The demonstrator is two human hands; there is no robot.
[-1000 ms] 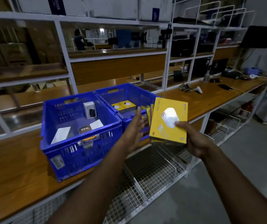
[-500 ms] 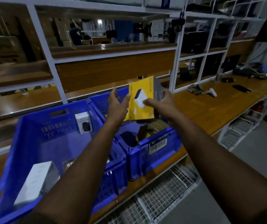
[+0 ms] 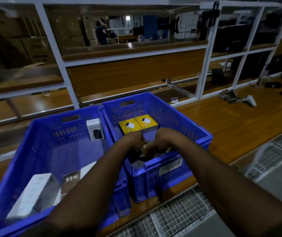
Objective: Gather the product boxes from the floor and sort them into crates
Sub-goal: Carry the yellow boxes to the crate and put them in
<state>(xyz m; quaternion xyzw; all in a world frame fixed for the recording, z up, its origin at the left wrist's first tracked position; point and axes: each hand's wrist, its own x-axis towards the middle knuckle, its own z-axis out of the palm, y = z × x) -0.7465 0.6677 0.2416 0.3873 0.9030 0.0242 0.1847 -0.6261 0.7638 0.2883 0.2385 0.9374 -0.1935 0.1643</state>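
Over the wooden table [image 3: 239, 127], reaching into the right crate [image 3: 188, 120], the blue one standing flush against the left crate [image 3: 39, 127]. Half a second ago, holding a yellow stack up above the rim; now down inside with it, left hand [image 3: 133, 139] and right hand [image 3: 160, 139] knuckle to knuckle just behind the near wall. Fingers turned downward and out of sight, so cannot tell whether the grip is clamping the stack or already letting go; stack itself hidden beneath the hands. Probably the set-down of this batch, with yellow going to yellow.

Just beyond the grip, against the far wall: two yellow boxes [image 3: 130, 126] lying flat, side by side and touching. Bare crate floor between them and the hands, enough by the look of it for the load. Tight on the near side, wrists almost on the rim; lifting straight up looks the cleanest exit.

To the left of the grip, across the shared walls: an upright white box [image 3: 95, 130] at the back, a long white box [image 3: 34, 194] and a dark 65W box [image 3: 71, 178] at the front, partly under the left forearm. Open table to the right of the grip, a white handheld scanner [image 3: 249, 100] well apart. White shelf frame [image 3: 68, 79] behind both crates.
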